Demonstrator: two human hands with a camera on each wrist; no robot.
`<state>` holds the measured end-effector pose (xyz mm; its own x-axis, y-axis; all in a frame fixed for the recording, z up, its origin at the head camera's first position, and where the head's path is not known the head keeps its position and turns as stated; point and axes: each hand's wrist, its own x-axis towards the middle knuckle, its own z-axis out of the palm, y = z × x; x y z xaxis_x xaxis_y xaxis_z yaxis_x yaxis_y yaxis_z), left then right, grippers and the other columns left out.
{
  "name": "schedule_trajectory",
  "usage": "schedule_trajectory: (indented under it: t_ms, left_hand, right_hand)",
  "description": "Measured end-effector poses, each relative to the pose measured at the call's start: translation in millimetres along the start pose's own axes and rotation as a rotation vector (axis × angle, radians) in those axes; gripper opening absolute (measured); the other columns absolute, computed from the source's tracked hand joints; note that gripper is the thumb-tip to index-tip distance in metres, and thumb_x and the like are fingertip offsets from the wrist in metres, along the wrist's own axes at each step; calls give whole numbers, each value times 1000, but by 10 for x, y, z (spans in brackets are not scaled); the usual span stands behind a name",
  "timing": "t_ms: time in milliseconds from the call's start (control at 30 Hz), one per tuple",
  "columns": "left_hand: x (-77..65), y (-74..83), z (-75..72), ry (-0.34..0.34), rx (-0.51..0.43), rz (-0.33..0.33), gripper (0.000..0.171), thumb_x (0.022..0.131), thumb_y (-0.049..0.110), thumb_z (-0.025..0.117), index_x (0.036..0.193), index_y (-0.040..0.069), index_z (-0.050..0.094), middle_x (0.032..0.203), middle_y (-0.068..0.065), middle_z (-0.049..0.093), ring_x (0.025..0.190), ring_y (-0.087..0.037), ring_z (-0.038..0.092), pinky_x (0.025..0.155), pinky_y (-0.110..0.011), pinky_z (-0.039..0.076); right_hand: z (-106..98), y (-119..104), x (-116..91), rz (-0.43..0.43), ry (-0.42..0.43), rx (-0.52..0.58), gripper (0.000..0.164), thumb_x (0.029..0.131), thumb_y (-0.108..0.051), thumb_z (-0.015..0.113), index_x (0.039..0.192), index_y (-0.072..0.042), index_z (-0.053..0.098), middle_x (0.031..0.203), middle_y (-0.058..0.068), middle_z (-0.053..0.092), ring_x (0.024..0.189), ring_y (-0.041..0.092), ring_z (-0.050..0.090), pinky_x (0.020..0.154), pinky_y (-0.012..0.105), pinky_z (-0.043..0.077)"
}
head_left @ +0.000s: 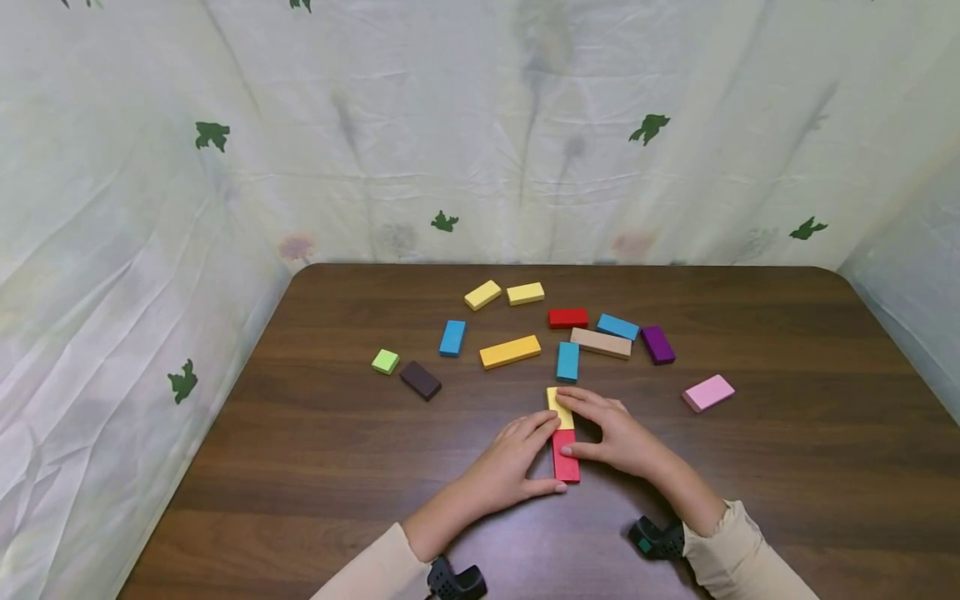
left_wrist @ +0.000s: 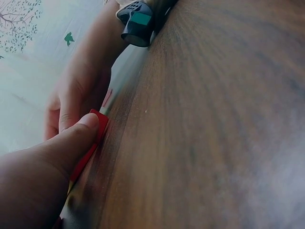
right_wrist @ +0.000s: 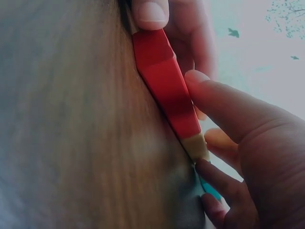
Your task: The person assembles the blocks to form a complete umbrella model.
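A red block (head_left: 566, 467) and a pale yellow block (head_left: 555, 404) lie flat on the table, end to end in one line. My left hand (head_left: 506, 467) holds the red block from the left. Its thumb (left_wrist: 88, 125) presses the near end, while its fingertips touch near the joint with the yellow block. From the right, my right hand (head_left: 611, 433) grips about the yellow block, its fingers near the far end. The right thumb (right_wrist: 198, 78) rests on the red block. In the right wrist view, my fingers partly cover the yellow block.
Beyond the hands lie a blue block (head_left: 567, 362), a tan block (head_left: 602, 343), an orange-yellow block (head_left: 510, 352) and several others. A dark brown block (head_left: 421, 381) and small green block (head_left: 386, 361) are left; a pink block (head_left: 708, 392) is right. A cloth hangs behind the table (head_left: 315, 450).
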<state>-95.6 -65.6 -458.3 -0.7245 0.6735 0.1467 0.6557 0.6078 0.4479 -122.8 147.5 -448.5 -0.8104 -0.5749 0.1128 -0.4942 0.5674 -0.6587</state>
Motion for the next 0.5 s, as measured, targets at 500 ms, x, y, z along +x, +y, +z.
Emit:
schedule_trajectory:
  t_ms: [500]
  left_hand:
    - [-2, -1, 3, -9, 6, -1, 77, 81, 54, 56, 138, 6, 34, 142, -4, 29, 128, -18, 29, 103, -38, 22]
  right_hand:
    - [53, 11, -84, -18, 55, 13, 68, 75, -40, 70, 131, -7, 47, 136, 8, 40, 122, 28, 38, 93, 57, 26]
